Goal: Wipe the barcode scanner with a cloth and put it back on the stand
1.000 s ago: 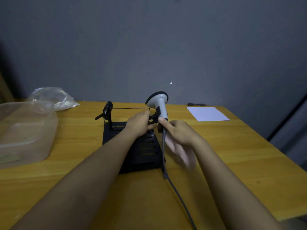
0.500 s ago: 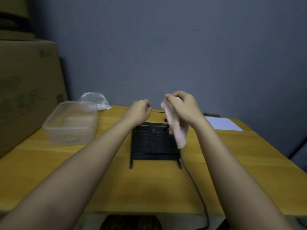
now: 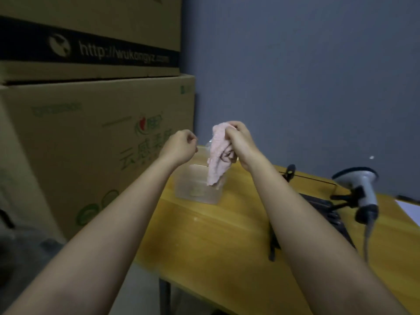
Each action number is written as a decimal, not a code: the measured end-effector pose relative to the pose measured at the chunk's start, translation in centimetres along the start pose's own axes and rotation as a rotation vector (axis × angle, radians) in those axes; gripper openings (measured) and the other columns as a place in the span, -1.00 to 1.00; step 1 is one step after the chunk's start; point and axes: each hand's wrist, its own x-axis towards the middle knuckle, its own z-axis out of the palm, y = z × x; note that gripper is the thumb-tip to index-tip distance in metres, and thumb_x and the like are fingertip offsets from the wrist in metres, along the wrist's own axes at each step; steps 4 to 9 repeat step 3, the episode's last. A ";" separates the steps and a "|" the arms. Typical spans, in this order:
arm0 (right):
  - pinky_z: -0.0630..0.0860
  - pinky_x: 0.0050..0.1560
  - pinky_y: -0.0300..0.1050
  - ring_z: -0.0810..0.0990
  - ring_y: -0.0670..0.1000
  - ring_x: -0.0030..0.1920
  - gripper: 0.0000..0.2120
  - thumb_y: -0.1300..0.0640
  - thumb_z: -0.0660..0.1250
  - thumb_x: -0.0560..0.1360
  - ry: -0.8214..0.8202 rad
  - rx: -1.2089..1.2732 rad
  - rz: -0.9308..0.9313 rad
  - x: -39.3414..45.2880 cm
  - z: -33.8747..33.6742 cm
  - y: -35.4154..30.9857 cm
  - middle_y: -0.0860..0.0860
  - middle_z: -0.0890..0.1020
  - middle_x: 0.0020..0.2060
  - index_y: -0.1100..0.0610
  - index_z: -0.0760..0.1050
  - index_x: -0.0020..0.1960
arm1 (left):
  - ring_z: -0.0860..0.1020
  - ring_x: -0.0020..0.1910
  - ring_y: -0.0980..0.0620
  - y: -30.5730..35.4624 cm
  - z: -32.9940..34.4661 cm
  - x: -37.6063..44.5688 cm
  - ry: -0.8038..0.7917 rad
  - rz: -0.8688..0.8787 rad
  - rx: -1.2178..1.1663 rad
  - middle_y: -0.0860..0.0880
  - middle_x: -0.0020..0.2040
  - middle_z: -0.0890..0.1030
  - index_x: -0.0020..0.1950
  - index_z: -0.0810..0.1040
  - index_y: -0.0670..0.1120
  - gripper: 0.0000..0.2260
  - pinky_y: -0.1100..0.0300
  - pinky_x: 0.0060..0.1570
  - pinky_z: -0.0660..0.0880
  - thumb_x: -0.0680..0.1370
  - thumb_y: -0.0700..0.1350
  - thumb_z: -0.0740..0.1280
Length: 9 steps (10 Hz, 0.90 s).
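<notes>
While the right hand (image 3: 238,144) is clamped on the pink cloth (image 3: 218,155) above the clear tub (image 3: 197,187) and the left hand (image 3: 179,147) is loosely curled and empty, the scanner (image 3: 361,189) sits in its stand (image 3: 327,210) at the far right of the surface (image 3: 216,242), where a stray forearm could snag its cable (image 3: 367,237) and topple it.

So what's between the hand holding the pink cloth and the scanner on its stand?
In the head view, only the person's own right forearm and bare wooden table separate the right hand from the scanner.

Both hands raised, left (image 3: 178,146) loosely curled and empty, right (image 3: 239,142) clenched around something.
</notes>
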 end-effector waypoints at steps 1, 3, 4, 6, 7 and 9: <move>0.55 0.02 -0.02 0.53 0.14 0.02 -0.64 0.20 0.13 0.34 0.035 -0.036 -0.073 2.6 3.4 1.1 0.03 0.34 0.08 -0.05 0.44 0.08 | 0.57 0.05 -0.13 -2.0 -0.3 1.1 0.024 -0.046 0.101 -0.09 0.03 0.65 0.02 0.58 -0.07 -0.79 0.08 0.03 0.52 0.53 -0.07 0.19; 0.47 0.21 0.12 0.49 0.25 0.20 -0.52 0.15 0.34 0.42 -0.255 -0.531 -0.030 6.4 6.1 7.4 0.17 0.30 0.26 0.02 0.37 0.33 | 0.56 0.07 -0.15 -4.2 1.4 2.7 0.016 -0.114 0.184 -0.12 0.09 0.63 0.07 0.57 -0.07 -0.77 0.04 0.03 0.53 0.55 -0.09 0.16; 0.47 0.21 0.12 0.49 0.25 0.20 -0.52 0.15 0.34 0.42 -0.255 -0.531 -0.030 6.4 6.1 7.4 0.17 0.30 0.26 0.02 0.37 0.33 | 0.56 0.07 -0.15 -4.2 1.4 2.7 0.016 -0.114 0.184 -0.12 0.09 0.63 0.07 0.57 -0.07 -0.77 0.04 0.03 0.53 0.55 -0.09 0.16; 0.47 0.21 0.12 0.49 0.25 0.20 -0.52 0.15 0.34 0.42 -0.255 -0.531 -0.030 6.4 6.1 7.4 0.17 0.30 0.26 0.02 0.37 0.33 | 0.56 0.07 -0.15 -4.2 1.4 2.7 0.016 -0.114 0.184 -0.12 0.09 0.63 0.07 0.57 -0.07 -0.77 0.04 0.03 0.53 0.55 -0.09 0.16; 0.47 0.21 0.12 0.49 0.25 0.20 -0.52 0.15 0.34 0.42 -0.255 -0.531 -0.030 6.4 6.1 7.4 0.17 0.30 0.26 0.02 0.37 0.33 | 0.56 0.07 -0.15 -4.2 1.4 2.7 0.016 -0.114 0.184 -0.12 0.09 0.63 0.07 0.57 -0.07 -0.77 0.04 0.03 0.53 0.55 -0.09 0.16; 0.47 0.21 0.12 0.49 0.25 0.20 -0.52 0.15 0.34 0.42 -0.255 -0.531 -0.030 6.4 6.1 7.4 0.17 0.30 0.26 0.02 0.37 0.33 | 0.56 0.07 -0.15 -4.2 1.4 2.7 0.016 -0.114 0.184 -0.12 0.09 0.63 0.07 0.57 -0.07 -0.77 0.04 0.03 0.53 0.55 -0.09 0.16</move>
